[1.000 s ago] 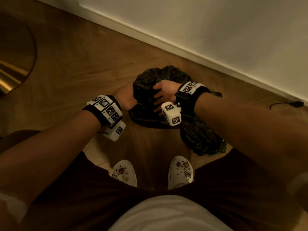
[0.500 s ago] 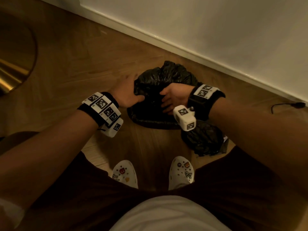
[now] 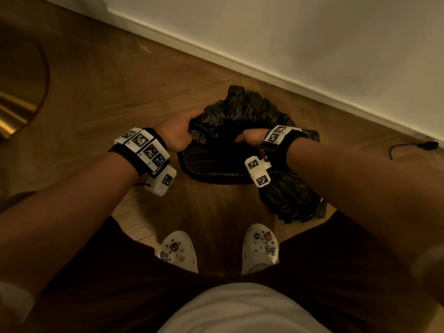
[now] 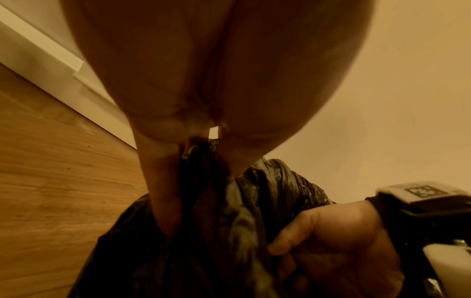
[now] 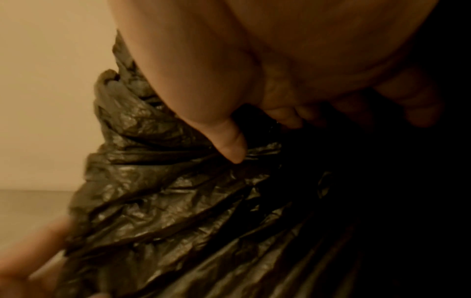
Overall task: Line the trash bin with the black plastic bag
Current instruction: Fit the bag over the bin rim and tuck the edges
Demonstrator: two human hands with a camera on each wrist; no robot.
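Head view: both hands, left and right, fists clenching black bag.

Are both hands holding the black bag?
Yes, in the head view the left hand and the right hand each grip the crumpled black bag at its top.

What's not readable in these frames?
- Trash bin: head view, body draped by the black plastic bag; only the near rim shows.
- Left hand fingertips: buried in bag folds.
- Right hand fingers: left wrist view, tucked under plastic.
- Right wrist view: right side black.
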